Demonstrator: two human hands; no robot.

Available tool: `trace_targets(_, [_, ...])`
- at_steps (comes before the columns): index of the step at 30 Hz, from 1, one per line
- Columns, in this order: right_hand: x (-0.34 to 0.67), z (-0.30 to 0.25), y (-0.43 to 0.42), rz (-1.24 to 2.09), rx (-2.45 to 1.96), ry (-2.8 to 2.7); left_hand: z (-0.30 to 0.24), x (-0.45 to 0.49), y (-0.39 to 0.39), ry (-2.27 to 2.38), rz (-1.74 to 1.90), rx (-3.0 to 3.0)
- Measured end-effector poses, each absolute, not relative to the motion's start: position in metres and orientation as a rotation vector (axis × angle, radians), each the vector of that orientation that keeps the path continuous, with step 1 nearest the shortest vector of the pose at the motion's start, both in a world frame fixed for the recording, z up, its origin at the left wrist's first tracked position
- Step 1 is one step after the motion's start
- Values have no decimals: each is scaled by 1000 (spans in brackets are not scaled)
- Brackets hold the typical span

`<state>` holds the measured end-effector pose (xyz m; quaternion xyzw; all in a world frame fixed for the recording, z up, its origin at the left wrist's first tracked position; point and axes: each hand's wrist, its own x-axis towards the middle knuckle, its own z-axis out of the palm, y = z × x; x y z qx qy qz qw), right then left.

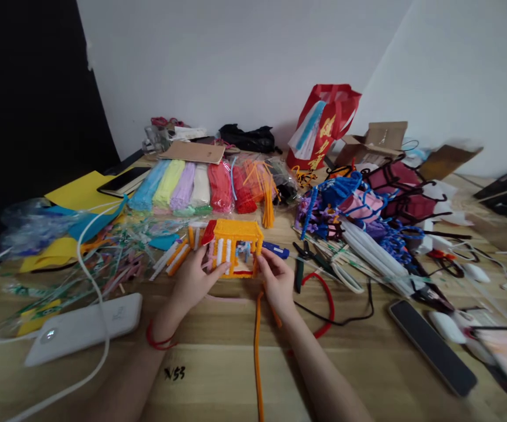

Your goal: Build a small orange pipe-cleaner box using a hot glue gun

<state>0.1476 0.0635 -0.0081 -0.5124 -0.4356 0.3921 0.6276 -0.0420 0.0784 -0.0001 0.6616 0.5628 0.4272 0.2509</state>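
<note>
A small yellow-orange house-shaped model [237, 246] made of fuzzy craft stems stands on the wooden table [218, 375], with white and pink posts and a red base strip. My left hand [196, 282] grips its left side, fingers curled round the posts. My right hand [275, 281] pinches its right front corner. A long orange craft stem [258, 357] runs from under my right hand toward the table's near edge. A red cord is round my left wrist.
Bundles of coloured craft stems [200, 186] lie behind the model. A white power bank [84, 328] with a cable sits at left, pliers [299, 266] and a red wire at right, a dark phone [431, 346] further right, a red bag [323, 126] at the back.
</note>
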Motion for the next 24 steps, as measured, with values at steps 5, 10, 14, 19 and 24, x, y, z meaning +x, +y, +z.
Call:
trace_targets(5, [153, -16, 59, 741, -1135, -1185, -1, -37, 76, 1786, 1135, 1924])
trace_targets(10, [152, -20, 53, 630, -1119, -1413, 4, -34, 70, 1930, 1093, 2022])
trace_targets(14, [141, -14, 42, 529, -1060, -1612, 6, -31, 68, 2084, 1103, 1938])
trace_targets(19, [131, -3, 28, 346, -963, -1845, -2, -36, 75, 2093, 1205, 1718])
trace_targets(24, [131, 2, 23, 358, -963, -1771, -10, -48, 83, 1872, 1451, 1591])
